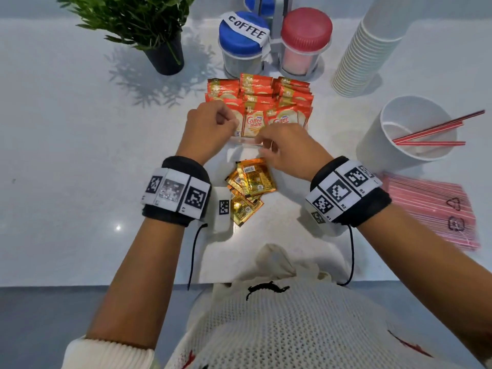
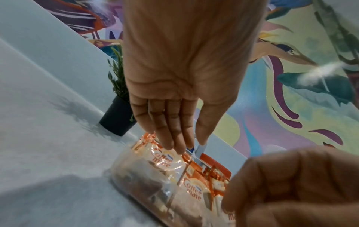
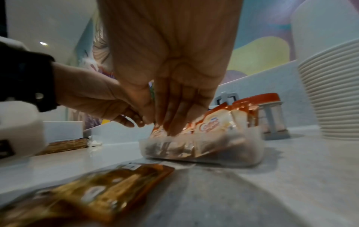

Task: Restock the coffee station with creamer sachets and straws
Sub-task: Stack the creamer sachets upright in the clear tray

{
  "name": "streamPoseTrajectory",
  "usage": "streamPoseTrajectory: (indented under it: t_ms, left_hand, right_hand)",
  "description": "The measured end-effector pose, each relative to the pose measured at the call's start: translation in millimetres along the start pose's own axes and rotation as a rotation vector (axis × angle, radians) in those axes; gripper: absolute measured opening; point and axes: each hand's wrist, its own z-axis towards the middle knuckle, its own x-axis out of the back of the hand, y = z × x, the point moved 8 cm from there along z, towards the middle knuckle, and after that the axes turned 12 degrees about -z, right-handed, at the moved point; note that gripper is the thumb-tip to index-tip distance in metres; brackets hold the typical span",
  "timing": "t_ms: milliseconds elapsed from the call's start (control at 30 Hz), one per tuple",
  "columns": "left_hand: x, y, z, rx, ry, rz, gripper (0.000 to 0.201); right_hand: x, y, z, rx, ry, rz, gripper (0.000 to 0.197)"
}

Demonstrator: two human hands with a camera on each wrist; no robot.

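Rows of red and white creamer sachets (image 1: 266,102) stand in a clear tray (image 3: 242,147) at the middle of the counter. My left hand (image 2: 191,145) reaches down with straight fingers, their tips touching the tops of the front-left sachets (image 2: 161,159). My right hand (image 3: 161,127) pinches a creamer sachet (image 3: 158,132) between thumb and fingers at the tray's front row. Several loose gold sachets (image 1: 250,182) lie on the counter just behind my hands. At the right, a white cup (image 1: 386,145) holds a few red straws (image 1: 431,130).
A pack of pink straws (image 1: 431,211) lies at the right edge. At the back stand a blue-lidded jar labelled COFFEE (image 1: 243,43) and a red-lidded jar (image 1: 306,41). A tall stack of paper cups (image 1: 367,49) is back right and a potted plant (image 1: 165,57) back left.
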Motion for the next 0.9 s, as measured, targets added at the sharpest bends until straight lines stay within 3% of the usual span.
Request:
streamPoseTrajectory:
  t_ms: [133, 233, 367, 533, 700, 767, 833, 900]
  left_hand:
    - [-9, -21, -13, 0.119, -0.114, 0.126, 0.020]
    - [-18, -37, -24, 0.209, -0.217, 0.156, 0.025]
    - [-27, -44, -34, 0.267, -0.307, 0.124, 0.023]
    - [-22, -44, -33, 0.348, -0.233, -0.154, 0.025]
    - [-32, -34, -38, 0.527, -0.306, -0.368, 0.056]
    - [-34, -29, -38, 0.540, -0.304, -0.482, 0.043]
    - [-29, -26, -35, 0.498, -0.204, -0.620, 0.014]
    - [-17, -33, -30, 0.466, -0.058, -0.674, 0.022]
  right_hand:
    - [-40, -17, -6, 0.104, -0.308, -0.135, 0.042]
    - [-47, -19, -8, 0.118, -0.353, -0.185, 0.061]
    - [-49, -12, -8, 0.050, -0.340, -0.145, 0.054]
    - [-18, 0, -10, -0.042, -0.156, 0.077, 0.020]
    - [34, -6, -12, 0.006, 0.239, 0.145, 0.017]
    - [37, -14, -15, 0.053, 0.309, 0.160, 0.016]
    - [31, -16, -16, 0.062, 0.293, 0.182, 0.015]
    - [22, -17, -17, 0.060, 0.257, 0.193, 0.014]
